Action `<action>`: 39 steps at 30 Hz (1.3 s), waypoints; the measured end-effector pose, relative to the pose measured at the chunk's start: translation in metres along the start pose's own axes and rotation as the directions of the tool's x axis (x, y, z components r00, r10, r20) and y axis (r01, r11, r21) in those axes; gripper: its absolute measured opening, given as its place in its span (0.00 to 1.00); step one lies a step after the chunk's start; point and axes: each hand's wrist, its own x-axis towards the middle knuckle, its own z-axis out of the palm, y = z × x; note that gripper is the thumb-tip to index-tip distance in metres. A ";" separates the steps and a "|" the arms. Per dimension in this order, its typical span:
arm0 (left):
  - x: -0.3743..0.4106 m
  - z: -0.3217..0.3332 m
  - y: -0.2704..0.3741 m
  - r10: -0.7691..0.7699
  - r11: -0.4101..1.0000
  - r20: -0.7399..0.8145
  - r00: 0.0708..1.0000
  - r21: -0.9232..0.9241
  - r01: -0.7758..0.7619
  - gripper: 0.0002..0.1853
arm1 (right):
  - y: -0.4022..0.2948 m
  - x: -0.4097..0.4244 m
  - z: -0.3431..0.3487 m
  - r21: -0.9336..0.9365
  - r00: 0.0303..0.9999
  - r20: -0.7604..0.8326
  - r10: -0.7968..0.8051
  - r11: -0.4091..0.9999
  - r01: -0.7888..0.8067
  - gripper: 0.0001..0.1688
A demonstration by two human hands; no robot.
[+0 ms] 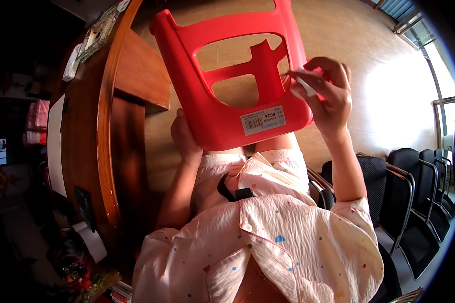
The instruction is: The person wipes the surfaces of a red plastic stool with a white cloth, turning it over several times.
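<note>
A red plastic stool [227, 127] is held up in front of my body, tipped so that one side with large cut-outs faces me. A white label [263, 120] with writing and a barcode is stuck on that side. My left hand [185, 138] grips the stool's left edge near the lower corner, its fingers partly hidden behind the plastic. At the right edge, my right hand [328, 96] pinches a small white piece of tissue or cloth [306, 84] between thumb and fingers. That piece is close to the stool's leg; whether it touches is unclear.
To the left runs a wooden desk [107, 151] with a woven basket [98, 38] and a white sheet [57, 146]. Several black chairs with metal frames [402, 181] line the right side. Bright sunlight falls on the tan floor [337, 38] ahead.
</note>
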 end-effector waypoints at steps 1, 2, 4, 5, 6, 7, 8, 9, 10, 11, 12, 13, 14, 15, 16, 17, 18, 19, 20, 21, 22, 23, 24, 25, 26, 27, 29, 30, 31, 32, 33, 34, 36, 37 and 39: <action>-0.001 -0.001 0.001 -0.029 1.000 0.004 1.000 -0.012 0.029 0.13 | 0.002 0.002 0.005 0.066 0.997 0.057 0.058 0.996 -0.062 0.20; -0.002 -0.001 0.000 -0.062 0.998 0.007 0.998 -0.029 0.062 0.13 | 0.004 0.002 0.009 0.127 0.987 0.118 0.112 0.984 -0.127 0.19; -0.004 0.000 -0.003 -0.133 0.989 0.000 0.991 -0.066 0.133 0.14 | -0.001 0.004 0.015 0.184 0.959 0.175 0.222 0.950 -0.254 0.17; -0.004 0.001 -0.006 -0.170 0.982 -0.002 0.985 -0.088 0.169 0.15 | 0.002 0.003 0.013 0.179 0.966 0.209 0.150 0.966 -0.189 0.17; -0.002 -0.001 -0.003 -0.162 0.979 0.021 0.987 -0.121 0.163 0.16 | 0.009 0.001 0.008 0.176 0.967 0.244 0.077 0.977 -0.122 0.16; 0.002 -0.006 0.002 -0.151 0.976 0.045 0.987 -0.153 0.157 0.17 | 0.013 0.002 0.003 0.177 0.961 0.277 0.005 0.983 -0.056 0.16; 0.003 -0.007 0.001 -0.223 0.928 0.067 0.972 -0.290 0.233 0.18 | 0.012 0.003 -0.002 0.163 0.945 0.326 -0.006 0.985 -0.050 0.17; 0.004 -0.007 0.000 -0.293 0.856 0.086 0.952 -0.419 0.301 0.19 | 0.009 0.005 -0.006 0.151 0.935 0.353 0.023 0.985 -0.082 0.17; 0.005 -0.004 -0.005 -0.428 0.664 0.140 0.893 -0.622 0.416 0.20 | 0.006 0.006 -0.008 0.137 0.924 0.379 0.053 0.984 -0.113 0.17; 0.009 -0.001 -0.008 -0.510 0.496 0.196 0.838 -0.729 0.472 0.20 | 0.006 0.008 -0.009 0.123 0.911 0.405 0.082 0.982 -0.143 0.17; 0.014 0.002 -0.008 -0.583 0.308 0.251 0.773 -0.812 0.496 0.21 | 0.009 0.009 -0.010 0.134 0.899 0.429 0.090 0.978 -0.162 0.18; 0.023 0.006 0.001 -0.627 0.198 0.282 0.726 -0.844 0.499 0.22 | 0.012 0.009 -0.011 0.143 0.885 0.455 0.098 0.973 -0.182 0.18; 0.028 0.007 0.006 -0.664 0.088 0.318 0.677 -0.866 0.492 0.22 | 0.014 0.011 -0.012 0.152 0.871 0.481 0.105 0.968 -0.201 0.18; 0.028 0.007 0.005 -0.616 0.367 0.244 0.749 -0.753 0.547 0.17 | 0.015 0.015 -0.010 0.164 0.898 0.425 0.115 0.966 -0.201 0.18; 0.027 0.003 0.004 -0.542 0.615 0.192 0.818 -0.573 0.542 0.13 | 0.016 0.020 -0.008 0.176 0.922 0.367 0.124 0.964 -0.200 0.18; 0.026 0.002 0.005 -0.448 0.791 0.160 0.880 -0.387 0.473 0.12 | 0.018 0.025 -0.005 0.189 0.942 0.308 0.133 0.962 -0.198 0.18; 0.026 0.000 0.007 -0.348 0.913 0.129 0.929 -0.180 0.366 0.12 | 0.021 0.027 -0.002 0.222 0.942 0.277 0.191 0.941 -0.256 0.15; 0.025 0.000 0.007 -0.302 0.934 0.128 0.945 -0.156 0.320 0.12 | 0.024 0.029 0.001 0.221 0.928 0.335 0.160 0.944 -0.243 0.14; 0.024 0.000 0.006 -0.256 0.953 0.129 0.958 -0.132 0.273 0.12 | 0.028 0.031 0.003 0.222 0.911 0.392 0.128 0.948 -0.229 0.12; 0.024 -0.002 0.005 -0.210 0.969 0.126 0.970 -0.106 0.223 0.12 | 0.030 0.033 0.006 0.228 0.890 0.446 0.092 0.950 -0.213 0.11; 0.022 -0.002 0.004 -0.222 0.969 0.124 0.967 -0.079 0.233 0.12 | 0.029 0.036 0.006 0.195 0.859 0.512 0.006 0.973 -0.123 0.08; 0.020 -0.001 0.003 -0.235 0.969 0.123 0.964 -0.053 0.243 0.12 | 0.029 0.037 0.004 0.174 0.844 0.536 -0.013 0.980 -0.095 0.09; 0.018 0.000 0.002 -0.251 0.967 0.120 0.961 -0.022 0.255 0.13 | 0.029 0.038 0.002 0.159 0.828 0.560 -0.035 0.985 -0.067 0.09; 0.017 0.002 0.003 -0.319 0.934 0.102 0.942 -0.134 0.331 0.15 | 0.025 0.041 0.000 0.145 0.810 0.584 -0.055 0.989 -0.037 0.10; 0.016 0.005 0.004 -0.386 0.885 0.091 0.918 -0.246 0.396 0.18 | 0.018 0.044 0.000 0.209 0.786 0.613 -0.080 0.976 -0.064 0.11; 0.016 0.007 0.005 -0.448 0.818 0.093 0.889 -0.357 0.450 0.23 | 0.010 0.038 0.005 0.251 0.802 0.596 -0.049 0.959 -0.128 0.11; 0.016 0.003 0.010 -0.441 0.830 0.093 0.892 -0.336 0.445 0.26 | -0.008 0.037 0.010 0.241 0.811 0.585 -0.029 0.961 -0.139 0.10; 0.016 0.002 0.012 -0.434 0.834 0.098 0.896 -0.332 0.440 0.27 | -0.018 0.039 0.012 0.223 0.819 0.574 -0.025 0.967 -0.127 0.09; 0.014 0.002 0.010 -0.400 0.866 0.094 0.912 -0.286 0.409 0.27 | -0.028 0.037 0.020 0.244 0.847 0.530 -0.037 0.963 -0.110 0.08; 0.011 0.003 0.007 -0.365 0.895 0.092 0.926 -0.238 0.377 0.28 | -0.038 0.036 0.027 0.239 0.859 0.511 -0.026 0.964 -0.113 0.07; 0.009 0.002 0.004 -0.331 0.922 0.081 0.940 -0.185 0.341 0.29 | -0.048 0.036 0.035 0.243 0.872 0.489 -0.024 0.964 -0.109 0.06; 0.011 0.001 0.008 -0.344 0.911 0.077 0.936 -0.214 0.353 0.28 | -0.059 0.037 0.041 0.238 0.881 0.472 0.010 0.961 -0.138 0.07; 0.016 0.001 0.018 -0.369 0.887 0.068 0.927 -0.271 0.373 0.28 | -0.075 0.041 0.056 0.202 0.899 0.433 0.064 0.965 -0.166 0.07; 0.016 0.000 0.018 -0.364 0.892 0.068 0.929 -0.260 0.369 0.27 | -0.072 0.044 0.059 0.244 0.903 0.427 0.043 0.956 -0.161 0.07; 0.014 -0.001 0.013 -0.355 0.903 0.062 0.933 -0.237 0.359 0.25 | -0.065 0.053 0.070 0.330 0.911 0.412 -0.005 0.933 -0.144 0.07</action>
